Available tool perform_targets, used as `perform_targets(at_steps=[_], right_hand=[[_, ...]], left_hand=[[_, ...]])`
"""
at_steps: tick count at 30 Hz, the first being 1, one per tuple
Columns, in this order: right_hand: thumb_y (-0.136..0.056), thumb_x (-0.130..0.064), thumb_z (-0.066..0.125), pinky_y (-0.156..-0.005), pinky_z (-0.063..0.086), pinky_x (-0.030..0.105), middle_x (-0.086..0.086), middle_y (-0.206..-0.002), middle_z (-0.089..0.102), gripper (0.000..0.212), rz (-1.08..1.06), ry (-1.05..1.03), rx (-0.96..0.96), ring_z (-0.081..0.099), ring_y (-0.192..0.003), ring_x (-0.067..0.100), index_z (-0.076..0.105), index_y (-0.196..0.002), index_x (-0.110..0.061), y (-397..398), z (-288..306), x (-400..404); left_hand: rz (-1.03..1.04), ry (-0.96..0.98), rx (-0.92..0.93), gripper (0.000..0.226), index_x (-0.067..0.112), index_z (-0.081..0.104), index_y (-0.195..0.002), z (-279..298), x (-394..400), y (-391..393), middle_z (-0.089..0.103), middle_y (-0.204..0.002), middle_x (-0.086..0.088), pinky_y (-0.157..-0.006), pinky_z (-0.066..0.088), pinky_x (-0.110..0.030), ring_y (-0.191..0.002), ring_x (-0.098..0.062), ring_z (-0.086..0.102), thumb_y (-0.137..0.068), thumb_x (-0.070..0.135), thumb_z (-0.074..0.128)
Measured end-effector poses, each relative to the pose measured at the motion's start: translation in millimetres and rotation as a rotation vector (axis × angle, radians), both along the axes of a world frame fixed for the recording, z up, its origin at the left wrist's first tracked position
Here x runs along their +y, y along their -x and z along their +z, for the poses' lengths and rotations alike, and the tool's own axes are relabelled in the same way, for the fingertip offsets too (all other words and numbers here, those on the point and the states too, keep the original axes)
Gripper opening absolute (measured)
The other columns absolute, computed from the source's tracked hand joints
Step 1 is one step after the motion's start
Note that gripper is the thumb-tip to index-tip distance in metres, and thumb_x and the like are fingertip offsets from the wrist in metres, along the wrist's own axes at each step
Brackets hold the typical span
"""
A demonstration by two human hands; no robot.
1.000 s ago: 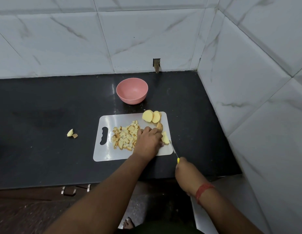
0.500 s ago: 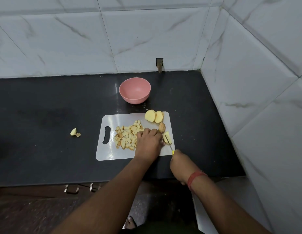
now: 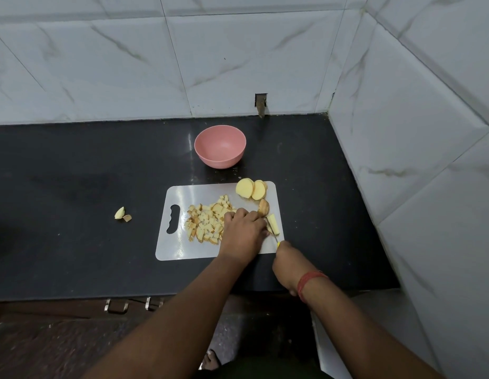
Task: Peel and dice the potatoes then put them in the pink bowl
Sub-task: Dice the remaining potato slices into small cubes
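Stray scraps [image 3: 122,214] lie left on the counter; diced potato [image 3: 206,223] heaps mid-board. Left hand [image 3: 244,233], fingers curled down, pins a potato strip [image 3: 273,227]. Right hand [image 3: 288,265] grips the knife [image 3: 273,234], mid-dice. 2 slices [image 3: 251,189] wait behind. Next: crosscuts, then the pink bowl [image 3: 220,149], nothing in it yet.

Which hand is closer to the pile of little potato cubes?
The left hand. It rests on the cutting board, touching the pile of cubes. The right hand grips the knife past the board's near right corner.
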State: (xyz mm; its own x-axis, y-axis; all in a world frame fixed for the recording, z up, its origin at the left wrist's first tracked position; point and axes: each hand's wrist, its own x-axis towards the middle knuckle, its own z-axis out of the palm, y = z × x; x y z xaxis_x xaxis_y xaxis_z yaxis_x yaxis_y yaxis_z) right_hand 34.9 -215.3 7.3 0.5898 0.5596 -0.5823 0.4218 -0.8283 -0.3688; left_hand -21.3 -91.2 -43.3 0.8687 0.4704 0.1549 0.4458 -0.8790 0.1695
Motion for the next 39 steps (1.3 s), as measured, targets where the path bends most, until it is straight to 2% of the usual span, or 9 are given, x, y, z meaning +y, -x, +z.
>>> perform_targets(at_steps=[4, 9, 12, 16, 23, 27, 32, 34, 39], right_hand=[[-0.097, -0.009, 0.04, -0.085, 0.045, 0.036, 0.021, -0.123, 0.055, 0.036, 0.002, -0.007, 0.01, 0.057, -0.112, 0.036, 0.042, -0.132, 0.001, 0, 0, 1], [-0.097, -0.01, 0.039, -0.085, 0.046, 0.036, 0.019, -0.121, 0.056, 0.034, 0.04, 0.018, 0.011, 0.057, -0.111, 0.035, 0.042, -0.129, -0.001, 3, -5, -13], [-0.098, -0.009, 0.037, -0.086, 0.046, 0.035, 0.02, -0.121, 0.056, 0.033, 0.07, 0.022, 0.015, 0.058, -0.11, 0.035, 0.041, -0.13, 0.0, 8, -7, -26], [-0.098, -0.01, 0.036, -0.082, 0.044, 0.032, 0.02, -0.12, 0.056, 0.031, 0.077, 0.038, 0.021, 0.058, -0.11, 0.035, 0.043, -0.128, -0.001, 11, -7, -41], [-0.095, -0.005, 0.037, -0.072, 0.039, 0.026, 0.016, -0.115, 0.061, 0.019, 0.008, 0.063, -0.051, 0.062, -0.104, 0.03, 0.044, -0.113, -0.007, 5, -11, -41], [-0.096, -0.007, 0.037, -0.073, 0.038, 0.026, 0.017, -0.117, 0.061, 0.024, 0.017, 0.065, -0.067, 0.062, -0.106, 0.03, 0.045, -0.118, -0.005, 4, -13, -37], [-0.095, -0.006, 0.037, -0.071, 0.039, 0.028, 0.016, -0.115, 0.062, 0.017, 0.006, 0.06, -0.061, 0.062, -0.104, 0.031, 0.044, -0.11, -0.008, 3, -15, -35], [-0.097, -0.009, 0.036, -0.074, 0.04, 0.028, 0.016, -0.115, 0.06, 0.023, 0.047, 0.042, -0.048, 0.06, -0.105, 0.033, 0.045, -0.118, -0.006, 0, -12, -37], [-0.1, -0.014, 0.036, -0.069, 0.044, 0.03, 0.008, -0.092, 0.057, 0.013, 0.011, 0.0, -0.106, 0.063, -0.09, 0.028, 0.044, -0.109, -0.009, 6, -15, -37]], left_hand=[[-0.014, -0.046, 0.029, 0.02, 0.025, 0.074, -0.091, 0, 2, -1, 0.065, -0.094, 0.007, -0.081, 0.033, -0.041, -0.094, -0.023, 0.052, -0.093, 0.041, 0.061], [-0.045, -0.075, 0.053, 0.025, 0.027, 0.073, -0.103, 3, 3, -2, 0.065, -0.105, 0.006, -0.088, 0.032, -0.042, -0.102, -0.023, 0.05, -0.098, 0.043, 0.054], [-0.063, -0.087, 0.051, 0.024, 0.026, 0.073, -0.103, 3, 4, -2, 0.065, -0.106, 0.005, -0.088, 0.033, -0.043, -0.102, -0.024, 0.051, -0.097, 0.042, 0.056], [-0.1, -0.145, 0.043, 0.019, 0.024, 0.073, -0.097, 2, 5, -2, 0.064, -0.103, 0.003, -0.084, 0.037, -0.043, -0.096, -0.025, 0.053, -0.093, 0.039, 0.063], [-0.257, -0.198, 0.034, 0.024, 0.021, 0.068, -0.101, 3, 11, 2, 0.061, -0.112, 0.001, -0.089, 0.037, -0.045, -0.101, -0.025, 0.052, -0.097, 0.039, 0.053], [-0.295, -0.19, 0.023, 0.021, 0.018, 0.064, -0.102, 6, 13, 0, 0.061, -0.108, 0.0, -0.09, 0.039, -0.046, -0.099, -0.025, 0.051, -0.095, 0.036, 0.055], [-0.316, -0.198, 0.039, 0.014, 0.02, 0.066, -0.097, 8, 11, 2, 0.061, -0.101, 0.0, -0.091, 0.04, -0.046, -0.095, -0.025, 0.051, -0.091, 0.032, 0.06], [-0.307, -0.193, 0.057, 0.018, 0.018, 0.066, -0.097, 7, 11, 4, 0.06, -0.105, -0.001, -0.093, 0.039, -0.047, -0.098, -0.025, 0.051, -0.093, 0.033, 0.058], [-0.199, -0.093, 0.088, 0.026, 0.019, 0.065, -0.105, 5, 10, 9, 0.061, -0.113, 0.0, -0.1, 0.032, -0.045, -0.106, -0.024, 0.052, -0.1, 0.039, 0.05]])
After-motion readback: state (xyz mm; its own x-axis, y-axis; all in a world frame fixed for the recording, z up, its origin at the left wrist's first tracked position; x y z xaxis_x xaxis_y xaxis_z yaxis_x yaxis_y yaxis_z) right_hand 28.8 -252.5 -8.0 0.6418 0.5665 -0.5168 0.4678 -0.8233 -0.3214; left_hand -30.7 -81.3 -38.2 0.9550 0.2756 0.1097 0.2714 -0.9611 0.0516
